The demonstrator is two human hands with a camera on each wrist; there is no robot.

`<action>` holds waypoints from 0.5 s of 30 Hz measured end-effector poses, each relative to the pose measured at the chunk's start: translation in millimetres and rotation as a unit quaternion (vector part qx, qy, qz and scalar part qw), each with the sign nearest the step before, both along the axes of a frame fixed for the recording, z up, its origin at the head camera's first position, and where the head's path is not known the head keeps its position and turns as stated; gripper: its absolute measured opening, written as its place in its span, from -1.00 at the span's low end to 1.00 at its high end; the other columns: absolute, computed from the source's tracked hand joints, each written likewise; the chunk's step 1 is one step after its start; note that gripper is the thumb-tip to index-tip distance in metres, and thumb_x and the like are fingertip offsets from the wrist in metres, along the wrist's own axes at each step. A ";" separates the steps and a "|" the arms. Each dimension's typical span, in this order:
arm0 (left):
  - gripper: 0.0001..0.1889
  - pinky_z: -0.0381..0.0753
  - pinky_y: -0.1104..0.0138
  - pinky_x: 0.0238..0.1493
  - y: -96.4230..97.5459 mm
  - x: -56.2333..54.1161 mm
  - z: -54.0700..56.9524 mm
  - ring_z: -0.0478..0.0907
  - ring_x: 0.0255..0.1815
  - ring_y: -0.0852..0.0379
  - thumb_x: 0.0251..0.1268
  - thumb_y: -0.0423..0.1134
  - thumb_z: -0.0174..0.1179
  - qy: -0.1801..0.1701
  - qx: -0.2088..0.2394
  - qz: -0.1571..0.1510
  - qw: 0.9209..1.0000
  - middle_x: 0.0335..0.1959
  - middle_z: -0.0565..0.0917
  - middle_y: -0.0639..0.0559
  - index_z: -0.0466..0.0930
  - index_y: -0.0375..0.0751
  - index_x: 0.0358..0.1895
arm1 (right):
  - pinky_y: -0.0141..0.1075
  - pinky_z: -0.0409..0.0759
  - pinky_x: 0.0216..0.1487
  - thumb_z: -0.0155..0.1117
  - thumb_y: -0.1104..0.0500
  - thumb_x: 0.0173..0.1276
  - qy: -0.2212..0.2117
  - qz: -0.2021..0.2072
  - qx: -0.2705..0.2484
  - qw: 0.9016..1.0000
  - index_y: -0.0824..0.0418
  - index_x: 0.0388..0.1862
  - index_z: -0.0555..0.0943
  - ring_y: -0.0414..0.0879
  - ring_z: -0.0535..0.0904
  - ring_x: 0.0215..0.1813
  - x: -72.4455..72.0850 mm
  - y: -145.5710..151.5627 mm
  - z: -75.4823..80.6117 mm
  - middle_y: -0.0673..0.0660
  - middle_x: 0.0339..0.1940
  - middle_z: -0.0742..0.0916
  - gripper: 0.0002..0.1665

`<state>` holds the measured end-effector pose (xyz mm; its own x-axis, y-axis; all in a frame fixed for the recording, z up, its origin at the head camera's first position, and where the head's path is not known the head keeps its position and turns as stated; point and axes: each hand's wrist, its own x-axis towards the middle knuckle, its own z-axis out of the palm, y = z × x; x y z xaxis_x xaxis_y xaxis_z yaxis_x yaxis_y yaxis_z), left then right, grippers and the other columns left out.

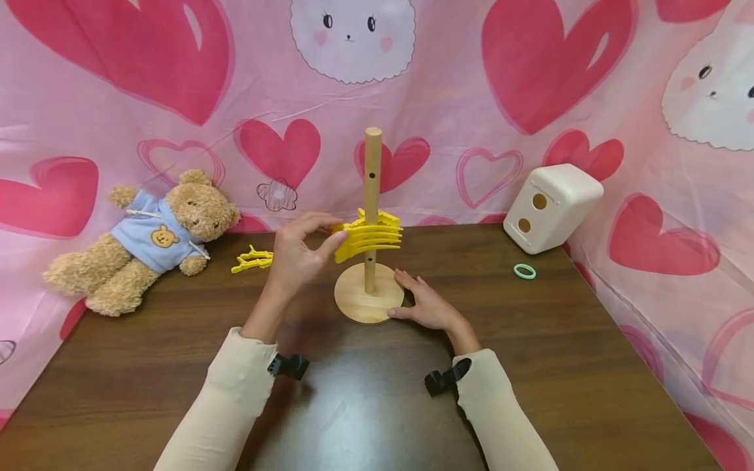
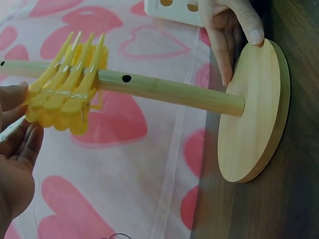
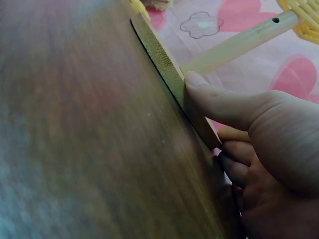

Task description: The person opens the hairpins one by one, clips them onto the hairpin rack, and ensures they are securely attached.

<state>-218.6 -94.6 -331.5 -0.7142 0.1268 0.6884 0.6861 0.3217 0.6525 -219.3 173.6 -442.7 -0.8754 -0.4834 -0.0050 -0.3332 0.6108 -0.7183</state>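
A yellow hair claw clip (image 1: 368, 237) straddles the upright post of a wooden stand (image 1: 370, 196), its long teeth passing on both sides of the wood. My left hand (image 1: 300, 252) pinches the clip's handle end between thumb and fingers, to the left of the post. Low on the stand, my right hand (image 1: 429, 304) holds the right edge of the round base (image 2: 254, 129). In the right wrist view its thumb (image 3: 224, 102) lies over the base's rim while the other fingers sit along the side. The post has small dark holes above and below the clip.
A second yellow claw clip (image 1: 252, 260) lies left of my left hand, near a teddy bear (image 1: 167, 226) in a blue top. Back right stand a white box with round holes (image 1: 556, 206) and a mint-green ring (image 1: 524, 271). A pink heart-print cloth (image 1: 448, 98) hangs behind the table.
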 end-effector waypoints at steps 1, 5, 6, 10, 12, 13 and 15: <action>-0.74 0.58 0.36 0.09 -0.5 0.1 -0.3 0.65 -0.07 0.02 0.20 -0.39 0.46 -0.002 0.000 -0.001 1.000 -0.14 0.76 -0.12 0.76 -0.36 -0.05 | 0.03 -0.22 0.60 0.48 0.04 0.33 0.001 0.001 0.001 1.000 0.43 0.57 0.16 0.16 0.00 0.63 0.1 -0.3 -0.1 0.31 0.61 0.21 0.03; -0.74 0.57 0.33 0.09 -2.5 0.5 -0.8 0.63 -0.11 0.04 0.22 -0.37 0.45 -0.007 -0.003 -0.006 1.000 -0.14 0.76 -0.09 0.76 -0.32 -0.03 | 0.02 -0.22 0.60 0.48 0.04 0.32 0.002 0.002 0.000 1.000 0.43 0.57 0.16 0.16 0.00 0.64 0.4 -1.3 -0.3 0.31 0.61 0.21 0.04; -0.74 0.57 0.32 0.09 -3.1 0.4 -0.8 0.63 -0.11 0.05 0.22 -0.36 0.45 -0.008 -0.005 -0.007 1.000 -0.14 0.76 -0.09 0.76 -0.31 -0.03 | 0.02 -0.23 0.60 0.48 0.05 0.32 0.001 0.002 -0.002 1.000 0.43 0.57 0.16 0.15 0.00 0.64 0.7 -1.5 0.1 0.31 0.61 0.21 0.04; -0.72 0.58 0.30 0.08 -6.6 0.4 -0.4 0.62 -0.10 0.05 0.21 -0.37 0.45 -0.016 -0.012 -0.021 1.000 -0.11 0.75 -0.08 0.75 -0.30 0.00 | 0.01 -0.23 0.60 0.48 0.05 0.32 -0.001 0.002 -0.005 1.000 0.42 0.57 0.16 0.14 0.00 0.64 0.7 -1.5 0.4 0.30 0.62 0.20 0.04; -0.69 0.60 0.30 0.07 -8.9 0.5 -0.2 0.62 -0.09 0.04 0.20 -0.38 0.46 -0.022 -0.015 -0.029 0.999 -0.09 0.74 -0.09 0.73 -0.30 0.03 | 0.02 -0.23 0.60 0.48 0.04 0.32 -0.002 0.000 -0.005 1.000 0.42 0.58 0.16 0.14 0.00 0.64 0.8 -1.2 0.4 0.29 0.62 0.20 0.04; -0.67 0.61 0.30 0.07 -10.0 0.8 -0.1 0.62 -0.09 0.04 0.20 -0.38 0.46 -0.026 -0.015 -0.033 0.999 -0.09 0.74 -0.10 0.73 -0.31 0.04 | 0.02 -0.23 0.60 0.48 0.04 0.32 -0.003 0.000 -0.004 1.000 0.41 0.58 0.16 0.14 -0.01 0.64 0.8 -1.1 0.4 0.29 0.62 0.20 0.04; -0.65 0.63 0.29 0.07 -12.2 1.5 -0.2 0.63 -0.08 0.02 0.20 -0.39 0.46 -0.033 -0.013 -0.039 0.999 -0.08 0.73 -0.11 0.71 -0.32 0.07 | 0.02 -0.23 0.60 0.48 0.04 0.32 -0.003 -0.001 -0.003 1.000 0.41 0.58 0.16 0.14 -0.01 0.64 0.7 -0.9 0.1 0.28 0.62 0.20 0.04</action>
